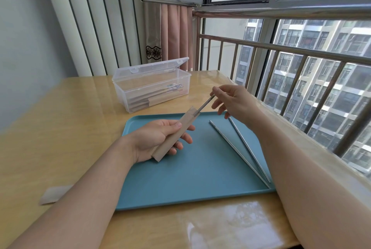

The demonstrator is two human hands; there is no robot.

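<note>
Grips a sleeve (pixel 176 134) of brown paper in the left hand (pixel 158 140), fingers curled under it and thumb pressed on top. Holds it just above the far left part of the blue tray (pixel 180 184), tilted, with the open end raised and pointing away toward the right hand (pixel 234 102).

Pinches the top of a chopstick pair (pixel 204 105) of steel between right thumb and forefinger, with the other fingers loosely bent below. Keeps the upper part of the pair bare between the two hands, with the lower part hidden inside the sleeve. Lines up pair and sleeve along one slant, from near left to far right.

On the right side of the tray, flat: two loose chopsticks (pixel 234 148), also steel. Near ends close together by the near right corner, far ends spread apart in a narrow V, the right one passing under the right wrist.

Behind the tray, on the wooden table (pixel 70 124): a clear plastic box (pixel 152 90), lid open and tipped back, with more brown sleeves stacked inside. Cannot tell how many.

At the near left of the table, partly behind the left forearm: a flat paper scrap (pixel 52 195), pale brown.

Past the table's far edge: a metal railing (pixel 281 47) before the window, and a pink curtain (pixel 172 33) in the corner.
</note>
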